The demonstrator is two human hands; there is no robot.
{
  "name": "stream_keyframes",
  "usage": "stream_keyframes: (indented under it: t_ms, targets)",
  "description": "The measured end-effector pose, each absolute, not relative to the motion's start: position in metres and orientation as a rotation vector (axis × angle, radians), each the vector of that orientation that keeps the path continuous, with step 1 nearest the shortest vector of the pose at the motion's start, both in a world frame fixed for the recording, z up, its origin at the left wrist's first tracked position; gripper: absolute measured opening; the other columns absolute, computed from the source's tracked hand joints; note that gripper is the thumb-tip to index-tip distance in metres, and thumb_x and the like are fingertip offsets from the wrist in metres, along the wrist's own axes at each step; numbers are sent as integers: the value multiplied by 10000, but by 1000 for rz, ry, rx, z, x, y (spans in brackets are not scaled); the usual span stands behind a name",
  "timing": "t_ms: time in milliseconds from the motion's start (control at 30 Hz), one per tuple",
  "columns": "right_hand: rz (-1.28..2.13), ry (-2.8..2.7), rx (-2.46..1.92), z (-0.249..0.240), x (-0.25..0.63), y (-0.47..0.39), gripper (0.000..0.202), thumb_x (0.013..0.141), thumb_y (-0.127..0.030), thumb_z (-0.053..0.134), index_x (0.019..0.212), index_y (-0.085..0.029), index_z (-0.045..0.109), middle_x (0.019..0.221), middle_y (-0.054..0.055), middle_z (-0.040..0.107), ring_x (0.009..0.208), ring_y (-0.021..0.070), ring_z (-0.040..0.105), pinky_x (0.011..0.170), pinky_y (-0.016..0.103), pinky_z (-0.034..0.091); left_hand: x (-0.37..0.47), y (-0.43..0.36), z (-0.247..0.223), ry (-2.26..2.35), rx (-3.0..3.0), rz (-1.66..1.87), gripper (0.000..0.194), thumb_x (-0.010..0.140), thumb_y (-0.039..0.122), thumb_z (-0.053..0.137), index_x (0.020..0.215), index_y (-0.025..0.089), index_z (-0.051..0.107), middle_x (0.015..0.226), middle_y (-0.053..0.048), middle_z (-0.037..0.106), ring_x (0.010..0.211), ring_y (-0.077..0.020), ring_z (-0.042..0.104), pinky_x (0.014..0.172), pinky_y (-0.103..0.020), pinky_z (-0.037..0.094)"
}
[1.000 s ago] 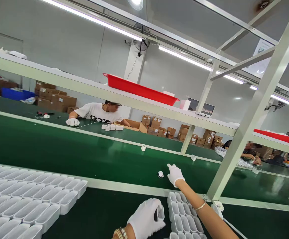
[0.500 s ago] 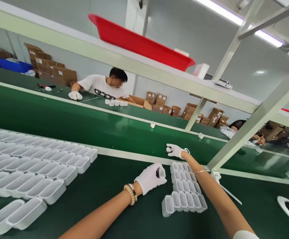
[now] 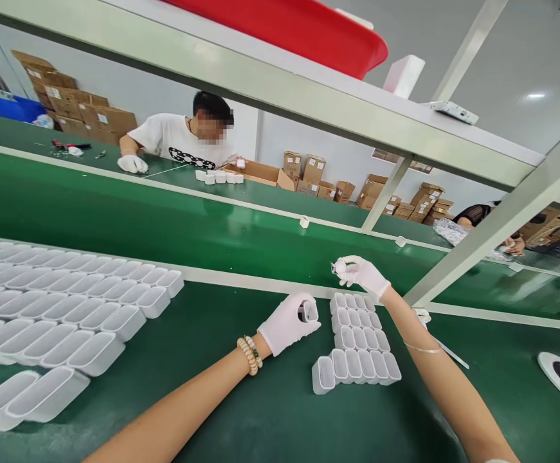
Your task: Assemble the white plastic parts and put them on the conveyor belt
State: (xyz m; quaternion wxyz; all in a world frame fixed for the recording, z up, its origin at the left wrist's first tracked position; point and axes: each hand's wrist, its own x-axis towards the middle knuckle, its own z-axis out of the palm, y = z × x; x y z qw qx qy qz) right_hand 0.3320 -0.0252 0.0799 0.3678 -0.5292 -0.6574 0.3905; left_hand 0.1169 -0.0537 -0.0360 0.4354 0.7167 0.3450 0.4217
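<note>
My left hand (image 3: 285, 326), in a white glove, is closed around a small white plastic cup (image 3: 311, 312) whose opening faces up. In the white-gloved fingers of my right hand (image 3: 367, 278) is a small white part with a dark metallic end (image 3: 339, 267), too small to name; it is over the green belt. Beside my left hand stands a block of small white cups (image 3: 355, 339) in close rows, open side up. One cup (image 3: 323, 375) juts out at the block's near left corner.
Rows of longer white cups (image 3: 87, 318) cover the left of the table. A shelf with a red tray (image 3: 303, 29) crosses overhead, and a slanted metal post (image 3: 492, 218) rises at right. Across the belt (image 3: 202, 247), a co-worker (image 3: 178, 138) sits near an open cardboard box (image 3: 255, 173).
My right hand has turned and shifted slightly right, showing the small part more clearly. My left hand still holds the cup. The co-worker's far hand has come up with a small white piece.
</note>
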Motion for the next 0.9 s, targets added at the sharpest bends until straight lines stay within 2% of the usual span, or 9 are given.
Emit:
stream_keyframes:
  t_ms: [100, 167, 300, 400, 533, 633, 733, 800, 900]
  targets:
    - [1058, -1709, -1286, 69, 331, -46, 618, 644, -530, 873, 1107, -177, 663, 936, 87, 738, 844, 224, 710, 827, 431, 596, 116, -55, -34, 901, 1809, 1088, 243, 700, 156, 751, 885, 222, 608, 877, 13, 642, 798, -184, 624, 769, -334, 533]
    - [1064, -1735, -1262, 61, 328, -64, 625, 591, -468, 910, 1101, -197, 670, 1003, 99, 746, 918, 251, 717, 897, 462, 582, 115, -56, -34, 937, 1840, 1117, 291, 690, 145, 773, 935, 223, 637, 942, -9, 670, 853, -211, 646, 802, -361, 539]
    - [1005, -1916, -1275, 58, 316, -87, 507, 662, -358, 848, 1122, -216, 688, 1180, 109, 721, 1096, 290, 680, 1023, 508, 526, 112, -60, -33, 988, 1924, 1245, 456, 712, 146, 803, 1129, 238, 643, 1062, -41, 710, 948, -244, 692, 877, -408, 569]
    - [920, -2015, -1350, 60, 311, -91, 457, 717, -285, 773, 1160, -217, 684, 1179, 99, 728, 1103, 292, 672, 1034, 529, 510, 110, -62, -33, 941, 2034, 1298, 495, 744, 133, 795, 1194, 265, 636, 1093, -35, 721, 981, -245, 699, 886, -401, 583]
    - [839, -2028, -1408, 60, 310, -93, 422, 743, -214, 728, 1162, -213, 685, 1130, 89, 738, 1077, 279, 666, 1030, 521, 501, 109, -64, -35, 974, 2079, 1322, 475, 743, 117, 794, 1169, 263, 639, 1074, -32, 720, 981, -248, 705, 880, -393, 592]
    - [864, -2061, -1443, 63, 308, -95, 318, 735, -186, 708, 1051, -214, 684, 1038, 46, 730, 1000, 244, 660, 966, 462, 515, 109, -64, -36, 1013, 2065, 1332, 467, 749, 127, 793, 1167, 260, 636, 1099, -40, 717, 1009, -255, 705, 915, -405, 585]
    - [944, -2124, -1367, 69, 303, -97, 99, 749, -147, 641, 821, -203, 606, 811, -24, 634, 751, 151, 562, 773, 335, 498, 109, -64, -37, 1016, 2067, 1306, 455, 764, 143, 784, 1174, 278, 639, 1121, -41, 717, 1037, -263, 700, 934, -420, 580]
    - [916, -2145, -1318, 71, 300, -99, 103, 746, -117, 606, 765, -203, 552, 737, -48, 556, 678, 123, 473, 697, 292, 446, 109, -63, -37, 1033, 2062, 1293, 454, 760, 149, 786, 1170, 276, 639, 1127, -49, 715, 1053, -272, 696, 948, -436, 575]
    - [783, -2182, -1386, 73, 297, -101, 127, 743, -99, 588, 741, -208, 522, 714, -61, 521, 673, 118, 434, 683, 286, 390, 110, -62, -38, 1044, 2056, 1299, 461, 765, 151, 783, 1184, 264, 629, 1157, -65, 702, 1086, -277, 685, 973, -448, 565]
